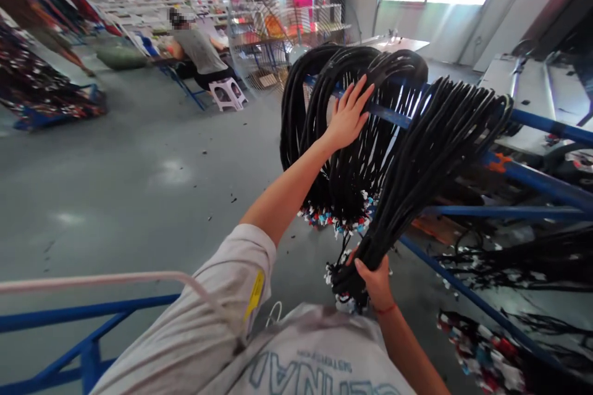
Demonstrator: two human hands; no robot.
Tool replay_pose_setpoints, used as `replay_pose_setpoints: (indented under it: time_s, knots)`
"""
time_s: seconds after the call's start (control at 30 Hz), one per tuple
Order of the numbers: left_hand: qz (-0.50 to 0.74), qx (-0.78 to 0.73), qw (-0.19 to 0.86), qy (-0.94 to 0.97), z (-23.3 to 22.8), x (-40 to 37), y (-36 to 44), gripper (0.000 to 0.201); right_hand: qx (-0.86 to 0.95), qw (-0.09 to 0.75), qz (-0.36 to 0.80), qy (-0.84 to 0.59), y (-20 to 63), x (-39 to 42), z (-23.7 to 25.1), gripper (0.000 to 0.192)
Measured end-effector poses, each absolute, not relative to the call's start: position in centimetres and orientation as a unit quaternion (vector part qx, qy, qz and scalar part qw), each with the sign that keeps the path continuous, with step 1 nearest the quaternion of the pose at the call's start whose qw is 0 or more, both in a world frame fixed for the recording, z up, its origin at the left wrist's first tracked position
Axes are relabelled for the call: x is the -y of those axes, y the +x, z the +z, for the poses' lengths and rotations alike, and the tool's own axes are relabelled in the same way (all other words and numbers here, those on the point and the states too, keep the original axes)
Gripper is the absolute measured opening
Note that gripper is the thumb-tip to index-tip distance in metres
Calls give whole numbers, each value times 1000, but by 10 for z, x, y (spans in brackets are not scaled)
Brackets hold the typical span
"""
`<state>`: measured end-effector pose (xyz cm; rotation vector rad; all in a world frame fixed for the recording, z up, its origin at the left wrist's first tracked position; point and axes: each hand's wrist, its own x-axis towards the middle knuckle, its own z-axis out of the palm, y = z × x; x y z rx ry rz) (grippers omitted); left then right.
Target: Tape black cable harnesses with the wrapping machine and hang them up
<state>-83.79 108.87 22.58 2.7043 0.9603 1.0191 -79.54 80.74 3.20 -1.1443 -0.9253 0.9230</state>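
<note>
My left hand [348, 116] reaches up with its fingers spread, lying against the black cords [315, 86] that hang in loops over a blue metal bar [391, 116]. My right hand [376, 278] is lower down, wrapped round a thick bundle of black cords [407, 179] that drapes over the rack on the right. The bundle narrows into my right fist, and its lower ends stick out below it. Small white, red and blue tips [324, 218] show at the bottom of the hanging loops.
A large round fan [296, 24] stands behind the rack. Further back a person [199, 49] sits on a white stool [228, 94] at a work table. More cords [532, 265] hang at the lower right. Blue rails [92, 355] are close by on my left.
</note>
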Motion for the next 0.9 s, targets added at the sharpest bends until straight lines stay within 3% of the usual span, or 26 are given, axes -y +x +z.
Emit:
replay_pose_setpoints:
  time_s: [0.1,0.17,0.3,0.4,0.47,0.7,0.9]
  knots:
    - [335,-321,85,882,207,-1075,-841,67,397,616,417,-537,-798,-803,-7,28]
    - [346,-313,165,869,171,-1054,-847,69,397,608,422,-542,-795,-805,-22,29]
    - [273,-236,500,787,73,-991,-866,69,422,596,447,-516,-792,-807,-30,31]
    - [114,-149,730,657,25,-951,-880,91,426,599,455,-502,-794,-806,-27,29]
    - [41,-113,813,569,13,-938,-883,101,431,600,454,-498,-795,-805,-24,27]
    - [14,-37,906,421,4,-945,-865,102,468,588,447,-485,-796,-803,-29,27]
    - [-21,13,886,463,25,-930,-867,72,483,542,449,-521,-791,-796,-34,33]
